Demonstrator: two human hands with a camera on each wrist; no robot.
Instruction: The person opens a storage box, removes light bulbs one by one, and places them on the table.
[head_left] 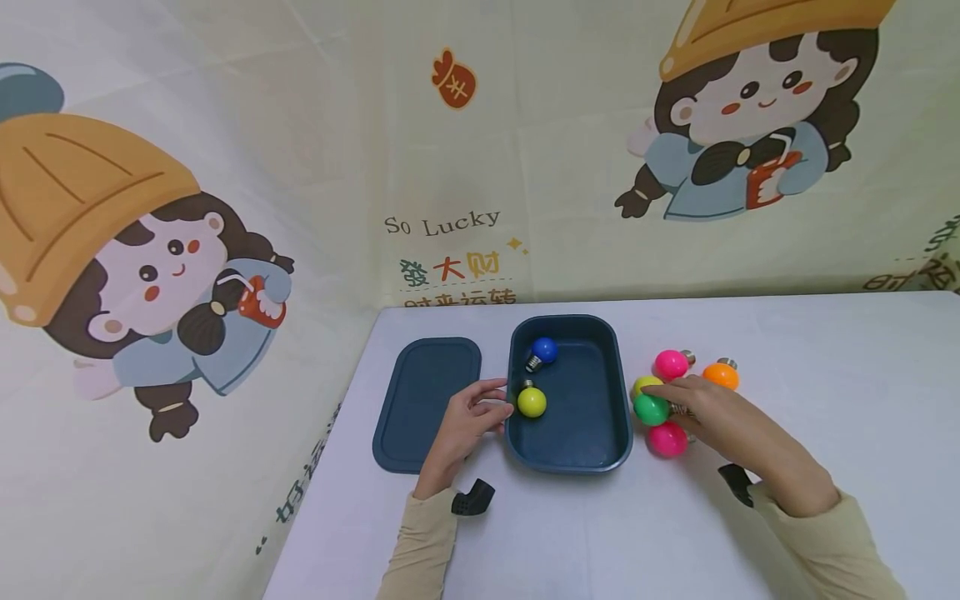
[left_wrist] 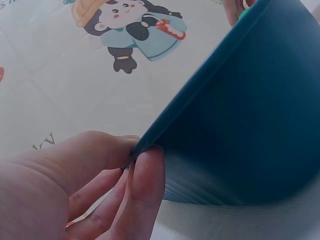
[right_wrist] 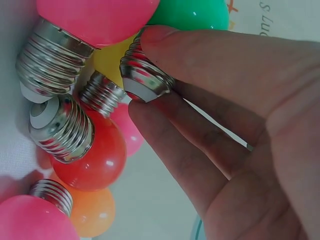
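A smooth white table stands against a cartoon-printed backdrop. At six o'clock, the left hand pinches the matte blue tray's rim, and the right hand pinches the glossy green bulb by its ribbed metal base at the tray's three o'clock, among pink, yellow and orange bulbs. Inside the tray lie a yellow bulb and, farther, a blue bulb. A flat lid sits at nine o'clock.
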